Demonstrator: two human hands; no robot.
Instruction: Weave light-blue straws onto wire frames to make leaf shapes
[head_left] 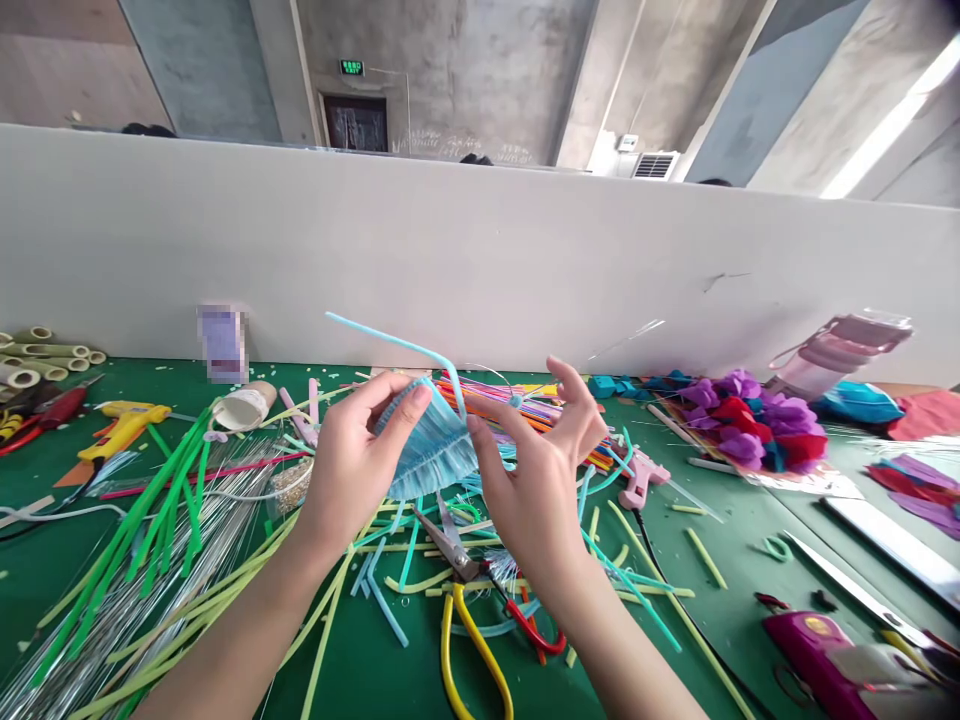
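Observation:
My left hand point(356, 445) grips a light blue fan-shaped piece point(429, 445) between thumb and fingers; it looks made of many narrow ribs side by side. A light blue pipe cleaner point(397, 341) rises above it, bent sharply near its right end. Its lower end is pinched by the thumb and index finger of my right hand point(529, 460), at the upper right edge of the fan, while the other fingers are raised. Below the hands lie yellow-handled scissors point(469, 620) with blades apart, and a red-handled tool point(525, 610) partly behind them.
Green stems point(169, 500) and silver wires point(202, 540) spread at left, near a yellow glue gun point(124, 430). A pink glue gun point(643, 475), purple and red petals point(750, 415) and a pink bottle point(832, 355) stand right. A white partition point(480, 250) rises behind.

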